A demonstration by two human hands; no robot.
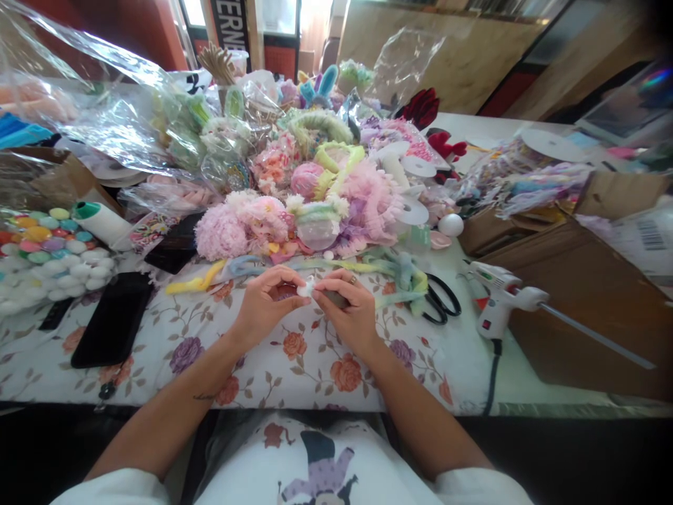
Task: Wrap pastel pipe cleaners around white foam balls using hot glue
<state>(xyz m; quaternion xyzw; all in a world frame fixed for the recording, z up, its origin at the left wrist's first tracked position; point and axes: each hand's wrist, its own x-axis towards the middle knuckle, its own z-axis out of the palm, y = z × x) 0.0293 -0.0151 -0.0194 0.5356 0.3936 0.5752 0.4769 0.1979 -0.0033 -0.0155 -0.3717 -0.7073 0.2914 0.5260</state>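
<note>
Your open room is the bare strip of flower-printed tablecloth (pixel 294 365) between the table's near edge and the heap of pastel fluffy craft trims (pixel 315 203). A flat black phone (pixel 113 319) bounds it on the left, black-handled scissors (pixel 442 301) and a white glue gun (pixel 499 294) on the right. Your left hand (pixel 266 305) and right hand (pixel 353 315) meet just above the cloth, wrists low, fingertips pinched from both sides on a small white round piece (pixel 305 288).
</note>
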